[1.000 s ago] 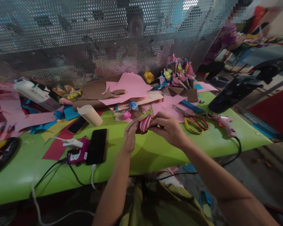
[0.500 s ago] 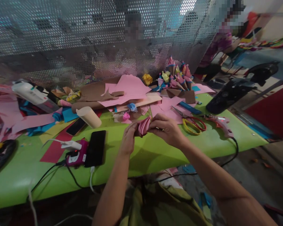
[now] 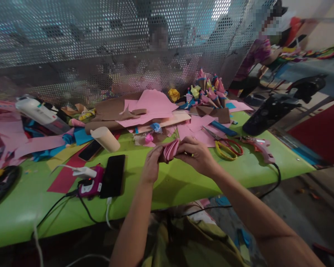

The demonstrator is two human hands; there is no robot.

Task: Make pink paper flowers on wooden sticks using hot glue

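Observation:
Between my two hands is a pleated pink paper piece (image 3: 171, 150), its folds fanned in narrow stripes, held above the green table (image 3: 172, 185). My left hand (image 3: 153, 163) grips its left side, where a darker brownish edge shows. From the right, the fingertips of my right hand (image 3: 196, 154) pinch the same piece. Just beyond lie a small pink wrapped item (image 3: 149, 138) and a blue one (image 3: 156, 127). Scissors with yellow and red handles (image 3: 226, 148) rest to the right of my right hand.
A pink glue gun (image 3: 263, 148) lies at the right, its cord trailing off the edge. Left are a phone (image 3: 113, 176), a purple power adapter (image 3: 91, 185) and a cardboard tube (image 3: 105, 139). Pink paper sheets (image 3: 156, 105) and several small paper cones (image 3: 211, 89) sit behind. A person (image 3: 256, 55) sits beyond.
Both hands stay almost in place on the pleated paper. The right fingers shift very slightly, and the view tilts a little.

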